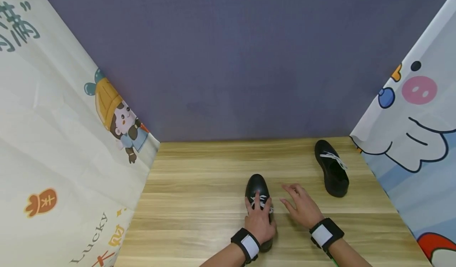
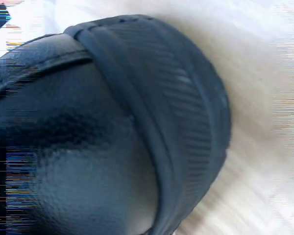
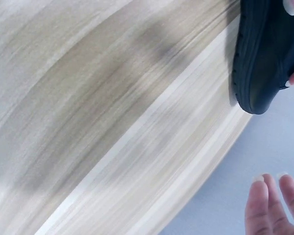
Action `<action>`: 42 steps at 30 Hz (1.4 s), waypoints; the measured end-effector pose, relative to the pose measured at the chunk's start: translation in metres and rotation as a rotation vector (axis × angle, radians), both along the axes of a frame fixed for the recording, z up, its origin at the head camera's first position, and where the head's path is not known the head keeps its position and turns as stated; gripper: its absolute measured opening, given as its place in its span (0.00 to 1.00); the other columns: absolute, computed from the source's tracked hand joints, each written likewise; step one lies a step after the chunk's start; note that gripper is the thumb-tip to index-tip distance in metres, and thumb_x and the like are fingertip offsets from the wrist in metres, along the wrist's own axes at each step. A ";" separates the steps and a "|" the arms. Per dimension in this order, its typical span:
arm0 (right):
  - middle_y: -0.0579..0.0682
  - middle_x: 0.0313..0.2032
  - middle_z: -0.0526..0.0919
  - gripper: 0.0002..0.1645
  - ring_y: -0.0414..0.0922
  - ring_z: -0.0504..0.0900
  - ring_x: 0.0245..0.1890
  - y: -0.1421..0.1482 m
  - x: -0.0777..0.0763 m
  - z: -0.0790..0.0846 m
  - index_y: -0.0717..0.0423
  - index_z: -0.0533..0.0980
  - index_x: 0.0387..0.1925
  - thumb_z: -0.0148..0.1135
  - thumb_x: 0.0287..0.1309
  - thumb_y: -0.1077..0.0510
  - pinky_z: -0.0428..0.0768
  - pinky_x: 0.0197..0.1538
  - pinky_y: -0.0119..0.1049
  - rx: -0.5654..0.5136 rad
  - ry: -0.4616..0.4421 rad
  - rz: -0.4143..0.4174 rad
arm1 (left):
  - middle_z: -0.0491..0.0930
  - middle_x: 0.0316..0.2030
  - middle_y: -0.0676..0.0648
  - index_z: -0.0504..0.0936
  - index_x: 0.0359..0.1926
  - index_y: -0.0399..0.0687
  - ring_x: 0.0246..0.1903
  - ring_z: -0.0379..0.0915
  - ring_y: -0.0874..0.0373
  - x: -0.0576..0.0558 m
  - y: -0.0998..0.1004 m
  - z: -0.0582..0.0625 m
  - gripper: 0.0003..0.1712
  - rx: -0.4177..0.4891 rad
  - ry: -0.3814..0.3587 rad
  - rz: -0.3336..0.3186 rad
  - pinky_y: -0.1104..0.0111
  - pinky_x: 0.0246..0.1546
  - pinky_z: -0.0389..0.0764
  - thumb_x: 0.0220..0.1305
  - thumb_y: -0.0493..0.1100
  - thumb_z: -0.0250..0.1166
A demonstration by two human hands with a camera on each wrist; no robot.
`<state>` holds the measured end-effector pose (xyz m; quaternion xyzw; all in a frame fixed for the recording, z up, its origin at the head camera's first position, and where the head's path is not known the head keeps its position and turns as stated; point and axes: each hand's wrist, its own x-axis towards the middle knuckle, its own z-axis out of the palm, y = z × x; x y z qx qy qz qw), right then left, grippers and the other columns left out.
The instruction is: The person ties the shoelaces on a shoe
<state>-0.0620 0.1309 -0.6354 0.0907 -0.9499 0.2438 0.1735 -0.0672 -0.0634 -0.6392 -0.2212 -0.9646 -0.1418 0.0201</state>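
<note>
A black lace-up shoe (image 1: 257,184) with white laces lies on the wood-grain surface, toe pointing away. My left hand (image 1: 259,221) rests over its laces and opening, fingers stretched forward and thumb along the right side. The shoe's heel (image 2: 176,98), with its ribbed black sole edge, fills much of the left wrist view. To the right, my right hand (image 1: 303,207) hovers apart from the shoe, fingers loosely extended and holding nothing. In the right wrist view the shoe (image 3: 264,63) shows at upper right, left-hand fingertips on it.
A second black shoe (image 1: 331,168) with white laces lies at the back right. A grey-blue panel (image 1: 249,61) rises behind the wood-grain surface (image 1: 192,203). Printed white sheets flank it, one on the left (image 1: 64,140) and one on the right (image 1: 427,120).
</note>
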 end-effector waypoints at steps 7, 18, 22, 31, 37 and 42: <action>0.56 0.47 0.76 0.31 0.52 0.79 0.44 0.005 0.002 -0.003 0.53 0.74 0.63 0.72 0.59 0.55 0.80 0.43 0.50 -0.002 -0.012 -0.017 | 0.55 0.74 0.35 0.74 0.67 0.59 0.65 0.56 0.22 -0.012 -0.014 0.003 0.35 0.042 -0.013 0.033 0.59 0.14 0.76 0.57 0.47 0.70; 0.55 0.45 0.76 0.31 0.52 0.78 0.43 0.009 0.002 -0.006 0.55 0.73 0.63 0.71 0.60 0.56 0.79 0.42 0.50 -0.002 -0.031 -0.032 | 0.55 0.74 0.34 0.76 0.66 0.60 0.62 0.60 0.21 -0.045 -0.048 0.013 0.35 0.084 0.000 0.136 0.48 0.18 0.79 0.56 0.41 0.70; 0.55 0.45 0.77 0.30 0.51 0.79 0.44 0.008 0.004 -0.009 0.56 0.74 0.63 0.71 0.60 0.55 0.80 0.43 0.49 -0.012 -0.049 -0.027 | 0.54 0.74 0.33 0.70 0.71 0.56 0.62 0.60 0.21 -0.063 -0.069 0.015 0.39 0.113 -0.019 0.181 0.48 0.20 0.79 0.57 0.42 0.71; 0.52 0.44 0.77 0.30 0.49 0.78 0.43 0.008 0.009 -0.015 0.56 0.75 0.63 0.72 0.59 0.57 0.78 0.42 0.48 -0.022 -0.065 -0.028 | 0.56 0.72 0.30 0.70 0.71 0.53 0.51 0.70 0.27 -0.103 -0.115 0.017 0.41 0.089 -0.004 0.292 0.48 0.23 0.79 0.57 0.44 0.73; 0.53 0.43 0.77 0.30 0.49 0.78 0.43 0.008 0.009 -0.016 0.56 0.75 0.63 0.71 0.60 0.57 0.78 0.42 0.48 -0.025 -0.074 -0.022 | 0.57 0.71 0.26 0.70 0.71 0.50 0.43 0.72 0.26 -0.121 -0.133 0.026 0.39 0.062 0.016 0.308 0.48 0.31 0.80 0.60 0.45 0.72; 0.54 0.43 0.78 0.29 0.50 0.78 0.42 0.006 0.009 -0.015 0.56 0.75 0.63 0.70 0.61 0.57 0.78 0.42 0.49 -0.033 -0.105 -0.022 | 0.58 0.70 0.26 0.72 0.70 0.50 0.35 0.73 0.31 -0.132 -0.144 0.031 0.37 0.026 0.042 0.340 0.49 0.27 0.78 0.60 0.44 0.71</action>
